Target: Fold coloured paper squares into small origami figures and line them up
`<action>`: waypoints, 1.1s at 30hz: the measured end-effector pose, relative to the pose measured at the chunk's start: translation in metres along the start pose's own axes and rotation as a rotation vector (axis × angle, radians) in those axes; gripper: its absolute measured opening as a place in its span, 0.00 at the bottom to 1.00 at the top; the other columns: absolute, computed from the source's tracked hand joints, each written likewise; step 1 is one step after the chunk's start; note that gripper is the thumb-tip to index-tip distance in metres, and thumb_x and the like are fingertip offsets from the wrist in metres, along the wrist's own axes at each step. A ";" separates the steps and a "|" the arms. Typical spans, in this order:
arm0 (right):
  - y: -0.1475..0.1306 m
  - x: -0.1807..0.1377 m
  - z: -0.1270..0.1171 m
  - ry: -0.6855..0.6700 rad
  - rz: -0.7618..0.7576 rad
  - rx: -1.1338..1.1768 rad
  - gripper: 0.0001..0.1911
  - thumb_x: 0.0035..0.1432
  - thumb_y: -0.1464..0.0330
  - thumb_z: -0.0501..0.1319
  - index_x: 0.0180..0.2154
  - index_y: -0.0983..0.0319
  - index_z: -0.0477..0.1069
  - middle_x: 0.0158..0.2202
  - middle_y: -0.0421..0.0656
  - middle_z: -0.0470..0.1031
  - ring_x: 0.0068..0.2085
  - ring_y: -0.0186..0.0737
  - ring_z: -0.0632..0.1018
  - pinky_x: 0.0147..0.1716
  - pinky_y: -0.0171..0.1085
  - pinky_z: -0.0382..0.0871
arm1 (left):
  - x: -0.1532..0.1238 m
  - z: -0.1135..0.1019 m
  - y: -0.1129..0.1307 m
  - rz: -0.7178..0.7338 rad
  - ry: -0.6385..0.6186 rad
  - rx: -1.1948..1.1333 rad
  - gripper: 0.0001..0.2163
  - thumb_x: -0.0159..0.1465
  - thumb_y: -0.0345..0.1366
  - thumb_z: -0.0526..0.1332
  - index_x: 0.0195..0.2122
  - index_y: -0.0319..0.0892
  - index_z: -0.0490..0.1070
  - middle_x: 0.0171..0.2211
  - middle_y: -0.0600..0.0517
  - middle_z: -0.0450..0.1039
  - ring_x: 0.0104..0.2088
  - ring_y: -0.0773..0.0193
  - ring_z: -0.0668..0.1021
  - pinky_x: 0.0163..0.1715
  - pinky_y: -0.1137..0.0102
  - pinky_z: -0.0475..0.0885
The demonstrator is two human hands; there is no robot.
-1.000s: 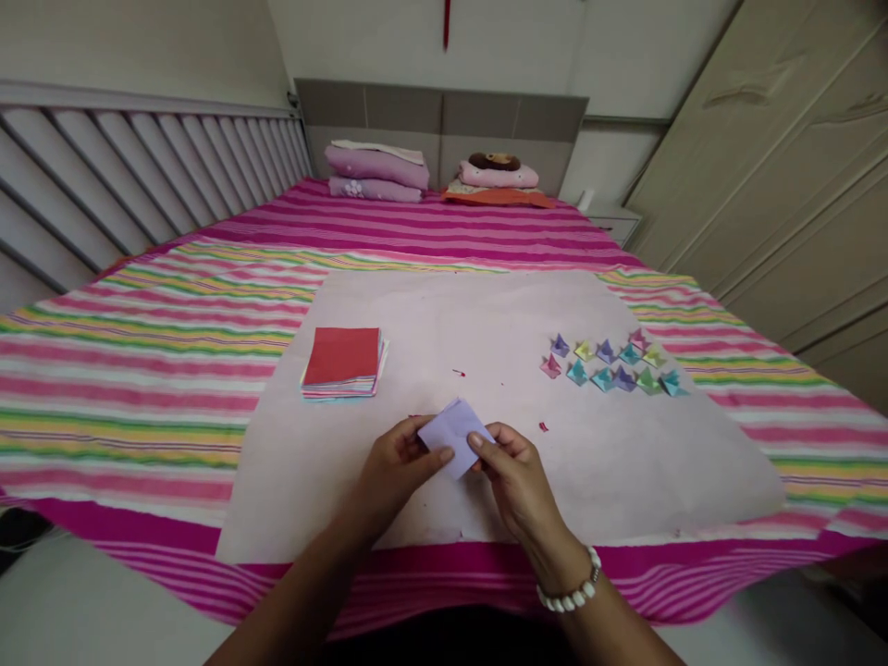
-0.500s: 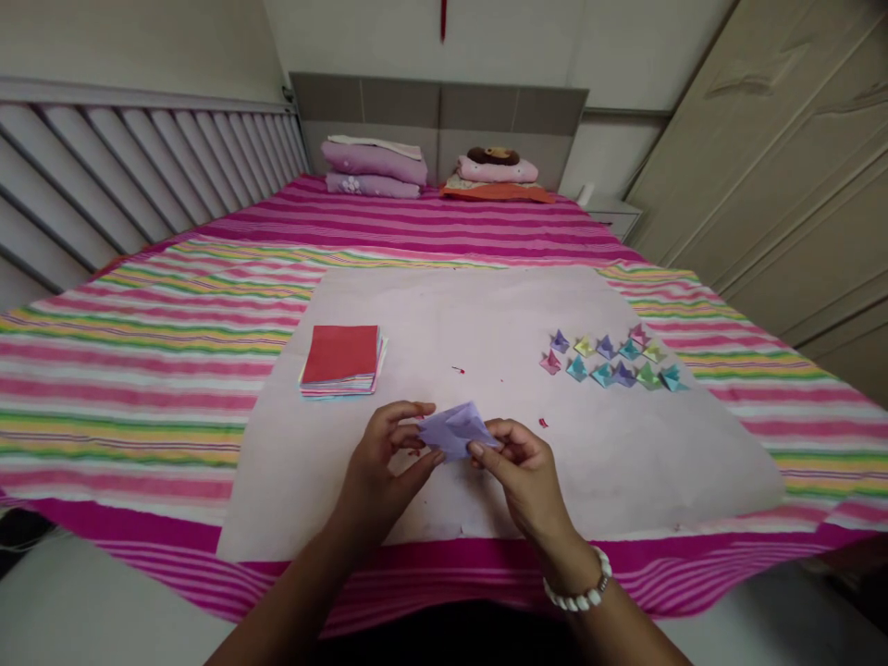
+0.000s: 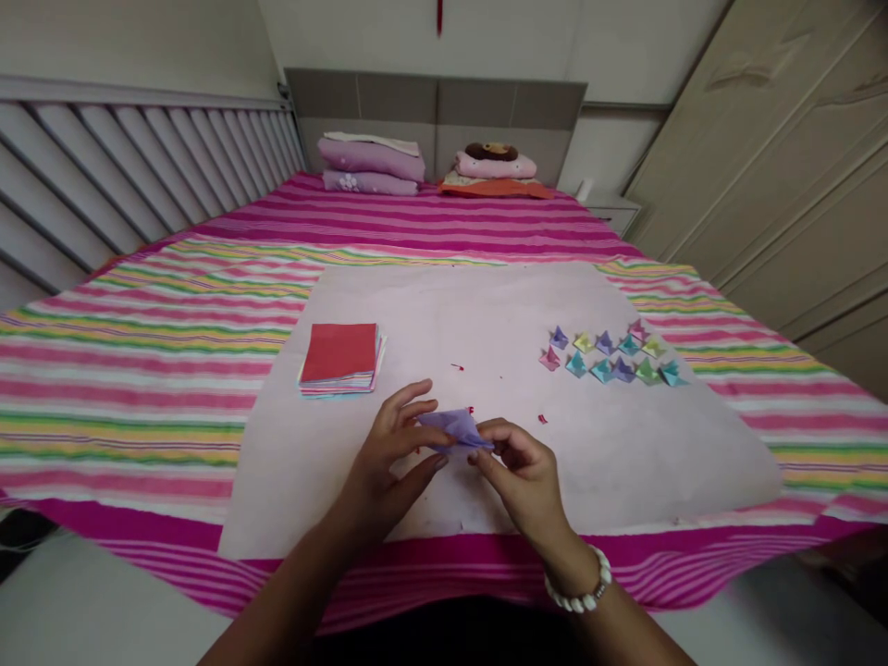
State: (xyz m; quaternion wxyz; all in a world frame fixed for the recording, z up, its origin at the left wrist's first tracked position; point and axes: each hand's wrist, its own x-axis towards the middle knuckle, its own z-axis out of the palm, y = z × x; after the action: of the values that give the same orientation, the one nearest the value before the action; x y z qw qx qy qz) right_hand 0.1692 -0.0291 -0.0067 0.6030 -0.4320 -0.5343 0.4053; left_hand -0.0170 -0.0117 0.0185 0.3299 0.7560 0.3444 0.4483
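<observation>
A partly folded sheet of purple origami paper [image 3: 450,424] is held between my two hands, a little above the white sheet [image 3: 430,314]. My left hand [image 3: 394,449] pinches its left side, index finger on top and thumb near the lower edge, with the other fingers raised. My right hand [image 3: 522,462] grips the right corner between thumb and curled fingers; a white bead bracelet [image 3: 581,583] circles that wrist. Several small folded paper pieces [image 3: 603,344] in purple, yellow, blue, green and pink stand in two rows at the right.
A stack of square coloured paper [image 3: 339,353], red on top, lies left of my hands. Tiny red bits [image 3: 542,419] are scattered on the white sheet. Striped bedding [image 3: 139,370] surrounds it. Folded quilts [image 3: 371,162] sit at the headboard [image 3: 510,102]; a railing [image 3: 145,166] runs along the left.
The purple paper has tipped flatter, showing less of its face. My left index finger has come down onto it, and a red bit behind it now shows.
</observation>
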 end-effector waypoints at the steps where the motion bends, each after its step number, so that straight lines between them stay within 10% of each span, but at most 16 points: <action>1: 0.000 0.000 0.000 0.002 -0.003 -0.001 0.03 0.52 0.69 0.68 0.32 0.59 0.76 0.30 0.42 0.76 0.32 0.39 0.74 0.32 0.38 0.68 | 0.000 0.000 0.000 -0.013 -0.004 -0.009 0.08 0.62 0.30 0.62 0.41 0.47 0.75 0.63 0.46 0.55 0.57 0.54 0.70 0.55 0.56 0.69; 11: 0.009 -0.006 0.001 -0.004 0.046 0.105 0.23 0.52 0.70 0.68 0.51 0.52 0.73 0.37 0.41 0.76 0.30 0.36 0.75 0.30 0.38 0.73 | -0.001 -0.001 -0.006 -0.159 -0.017 -0.143 0.06 0.62 0.30 0.62 0.39 0.45 0.76 0.42 0.48 0.78 0.47 0.59 0.77 0.50 0.62 0.71; 16: 0.002 -0.004 0.000 -0.098 -0.058 0.012 0.17 0.54 0.73 0.65 0.46 0.52 0.77 0.38 0.43 0.77 0.33 0.39 0.76 0.32 0.39 0.73 | -0.001 -0.001 -0.005 -0.230 -0.057 -0.259 0.05 0.61 0.29 0.61 0.34 0.43 0.77 0.41 0.46 0.77 0.40 0.59 0.79 0.35 0.69 0.74; 33: -0.004 -0.005 0.001 -0.143 -0.012 0.054 0.16 0.49 0.78 0.63 0.39 0.56 0.73 0.34 0.40 0.72 0.28 0.34 0.71 0.25 0.33 0.67 | 0.002 0.000 0.001 -0.251 0.017 -0.192 0.08 0.56 0.25 0.58 0.28 0.41 0.75 0.36 0.47 0.78 0.37 0.61 0.79 0.33 0.71 0.71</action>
State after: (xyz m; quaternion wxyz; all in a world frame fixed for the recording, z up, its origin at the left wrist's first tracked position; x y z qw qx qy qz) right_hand 0.1677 -0.0349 -0.0039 0.5771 -0.3823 -0.5675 0.4458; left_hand -0.0161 -0.0110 0.0204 0.4513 0.6683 0.3943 0.4407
